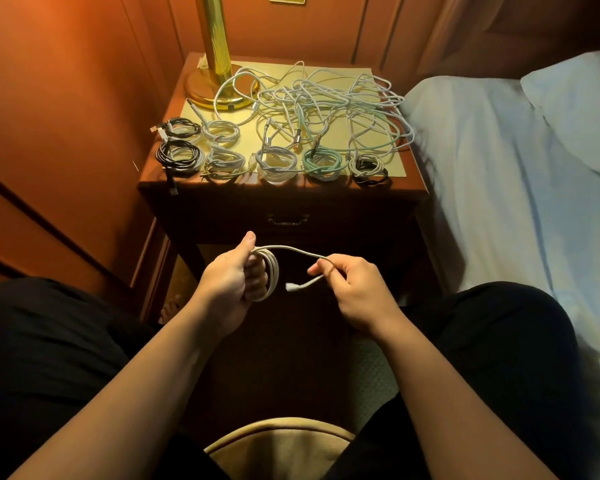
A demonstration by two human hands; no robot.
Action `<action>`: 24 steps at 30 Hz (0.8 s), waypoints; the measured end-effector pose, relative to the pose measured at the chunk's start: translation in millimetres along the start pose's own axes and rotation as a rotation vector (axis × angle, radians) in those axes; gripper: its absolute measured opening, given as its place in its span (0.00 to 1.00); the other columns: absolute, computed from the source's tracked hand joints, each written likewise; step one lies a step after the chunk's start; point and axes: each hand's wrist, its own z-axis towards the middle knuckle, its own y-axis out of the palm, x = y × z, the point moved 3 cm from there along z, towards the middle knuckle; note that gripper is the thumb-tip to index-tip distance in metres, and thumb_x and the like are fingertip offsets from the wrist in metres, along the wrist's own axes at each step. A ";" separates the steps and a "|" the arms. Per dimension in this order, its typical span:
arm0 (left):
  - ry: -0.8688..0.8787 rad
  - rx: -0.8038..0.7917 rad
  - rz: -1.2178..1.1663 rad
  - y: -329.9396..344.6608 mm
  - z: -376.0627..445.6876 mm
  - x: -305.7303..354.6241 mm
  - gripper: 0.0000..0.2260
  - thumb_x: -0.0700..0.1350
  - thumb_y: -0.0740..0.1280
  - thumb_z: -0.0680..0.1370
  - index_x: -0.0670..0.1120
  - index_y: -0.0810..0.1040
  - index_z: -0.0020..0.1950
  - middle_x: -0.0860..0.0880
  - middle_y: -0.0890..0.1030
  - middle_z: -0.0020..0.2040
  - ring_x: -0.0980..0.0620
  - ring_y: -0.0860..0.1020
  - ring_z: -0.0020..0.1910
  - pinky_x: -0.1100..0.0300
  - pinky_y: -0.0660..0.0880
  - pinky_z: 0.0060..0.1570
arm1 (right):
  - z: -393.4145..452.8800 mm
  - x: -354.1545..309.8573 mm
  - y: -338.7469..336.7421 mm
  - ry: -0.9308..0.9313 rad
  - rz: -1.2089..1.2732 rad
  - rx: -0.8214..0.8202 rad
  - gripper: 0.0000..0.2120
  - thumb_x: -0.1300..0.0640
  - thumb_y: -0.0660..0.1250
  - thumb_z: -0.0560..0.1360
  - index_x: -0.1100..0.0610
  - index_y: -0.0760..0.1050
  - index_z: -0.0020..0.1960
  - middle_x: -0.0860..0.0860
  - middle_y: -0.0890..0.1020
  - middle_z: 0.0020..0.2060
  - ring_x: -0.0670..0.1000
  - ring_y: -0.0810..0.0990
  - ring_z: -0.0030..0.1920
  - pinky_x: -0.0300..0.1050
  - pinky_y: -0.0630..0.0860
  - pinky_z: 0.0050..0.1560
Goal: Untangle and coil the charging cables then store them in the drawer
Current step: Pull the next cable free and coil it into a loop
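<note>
- While the left hand (234, 278) grips the thin white cable coil (269, 275), its free tail runs rightward.
- Right hand (352, 289) pinches that tail near the plug, ready for the last wrap.
- Beyond, finished coils (276, 162) line the wooden counter (413, 183); the drawer (288, 220) looks shut.

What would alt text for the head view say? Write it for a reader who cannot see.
A person's left hand holds a nearly finished coil of white charging cable while the right hand pinches its loose end. Beyond, a dark wooden nightstand carries small coiled cables in front and tangled pale cables behind.
</note>
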 end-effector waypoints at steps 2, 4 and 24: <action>-0.017 -0.010 -0.008 0.6 -0.3 -0.9 0.24 0.55 0.57 0.86 0.49 0.62 0.31 0.53 0.59 0.26 0.57 0.58 0.23 0.65 0.58 0.22 | 1.4 1.4 2.8 -0.020 0.105 -0.034 0.10 0.51 0.65 0.84 0.50 0.85 0.57 0.43 0.85 0.39 0.41 0.82 0.44 0.44 0.80 0.51; -0.033 -0.011 -0.030 0.4 -0.9 -1.3 0.24 0.55 0.58 0.86 0.49 0.62 0.31 0.53 0.59 0.27 0.57 0.58 0.23 0.65 0.58 0.21 | 2.2 0.8 3.1 -0.029 0.178 -0.050 0.09 0.52 0.67 0.84 0.50 0.86 0.57 0.45 0.87 0.46 0.43 0.84 0.55 0.51 0.78 0.64; -0.081 0.078 0.019 8.2 -5.1 -15.2 0.18 0.54 0.63 0.84 0.39 0.78 0.47 0.44 0.81 0.35 0.49 0.81 0.34 0.57 0.80 0.37 | -4.4 -10.6 33.3 0.017 0.404 -0.361 0.09 0.58 0.62 0.85 0.53 0.81 0.54 0.43 0.84 0.40 0.42 0.81 0.39 0.36 0.75 0.37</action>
